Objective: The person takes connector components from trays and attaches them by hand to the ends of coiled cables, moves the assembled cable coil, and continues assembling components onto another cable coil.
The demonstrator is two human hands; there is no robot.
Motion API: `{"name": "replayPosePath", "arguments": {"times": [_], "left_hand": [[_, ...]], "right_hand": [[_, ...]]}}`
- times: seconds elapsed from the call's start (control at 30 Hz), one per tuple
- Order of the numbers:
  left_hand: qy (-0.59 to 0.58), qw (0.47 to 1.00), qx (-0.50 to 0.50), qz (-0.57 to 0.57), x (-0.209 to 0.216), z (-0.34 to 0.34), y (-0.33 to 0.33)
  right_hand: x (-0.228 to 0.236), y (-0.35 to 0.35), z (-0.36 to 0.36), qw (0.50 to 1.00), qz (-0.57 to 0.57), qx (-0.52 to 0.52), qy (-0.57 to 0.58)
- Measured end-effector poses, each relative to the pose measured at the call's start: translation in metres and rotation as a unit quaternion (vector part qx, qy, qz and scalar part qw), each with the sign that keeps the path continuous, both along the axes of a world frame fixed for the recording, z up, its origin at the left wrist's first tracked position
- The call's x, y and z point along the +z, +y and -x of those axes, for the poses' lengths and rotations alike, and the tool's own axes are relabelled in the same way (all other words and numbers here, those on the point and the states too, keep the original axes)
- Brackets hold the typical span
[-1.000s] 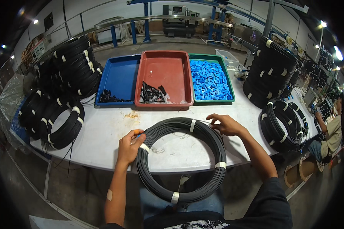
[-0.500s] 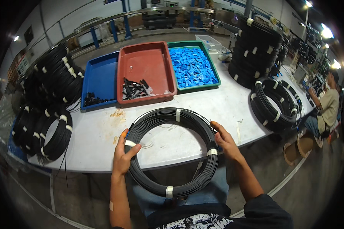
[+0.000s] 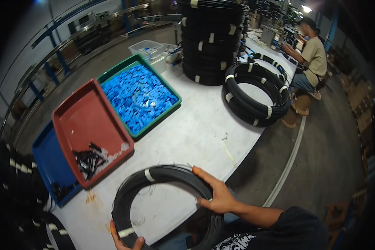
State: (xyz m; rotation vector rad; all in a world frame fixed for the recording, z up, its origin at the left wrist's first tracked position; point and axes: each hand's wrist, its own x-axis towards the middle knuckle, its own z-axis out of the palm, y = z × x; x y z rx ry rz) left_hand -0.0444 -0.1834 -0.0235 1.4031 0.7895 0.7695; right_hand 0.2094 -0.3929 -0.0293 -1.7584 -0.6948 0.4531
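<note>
Both my hands grip a large coil of black cable (image 3: 124, 204), bound at intervals with pale tape. My left hand (image 3: 123, 241) is closed round its lower left side, partly cut off by the picture's edge, with the thumb inside the ring. On the upper right side, my right hand (image 3: 218, 195) wraps the coil, fingers along the outside and thumb toward the opening. The coil's far part is over the white table (image 3: 187, 129); its near part overhangs the front edge, close to my body.
Beyond the coil sit a blue tray (image 3: 46, 150) and a red tray (image 3: 87, 121), both with black pieces, and a green tray (image 3: 158, 121) full of blue pieces. Stacked coils (image 3: 212, 50) and lower coils (image 3: 243, 104) stand right; more coils (image 3: 21, 179) left. A person (image 3: 314, 54) sits far right.
The view has swung to the right and tilted, so the trays appear further left and the right-hand coils nearer the middle. Both hands still hold the coil.
</note>
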Motion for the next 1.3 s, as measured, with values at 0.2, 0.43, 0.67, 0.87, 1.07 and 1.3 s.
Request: {"name": "replayPosePath", "arguments": {"times": [0.2,0.43,0.67,0.87,1.07,1.3], "left_hand": [[0.058,0.99,0.036,0.123,0.014,0.0,-0.003],[0.076,0.979,-0.066,0.177,0.081,-0.076,-0.019],[-0.012,0.931,-0.349,0.108,0.12,-0.283,-0.037],[-0.025,0.889,-0.452,0.073,0.128,-0.479,-0.077],[-0.024,0.876,-0.471,0.099,0.135,-0.59,-0.115],[0.034,0.896,-0.439,0.053,0.11,-0.631,-0.121]], "right_hand": [[0.008,-0.003,0.006,0.992,-0.072,-0.052,0.085],[0.074,-0.073,-0.01,0.984,-0.025,-0.168,0.047],[0.151,-0.155,-0.057,0.905,-0.049,-0.422,-0.019],[0.146,-0.194,-0.163,0.855,-0.074,-0.507,-0.08],[0.135,-0.221,-0.265,0.82,-0.049,-0.552,-0.147],[0.096,-0.231,-0.318,0.831,-0.086,-0.544,-0.075]]}}
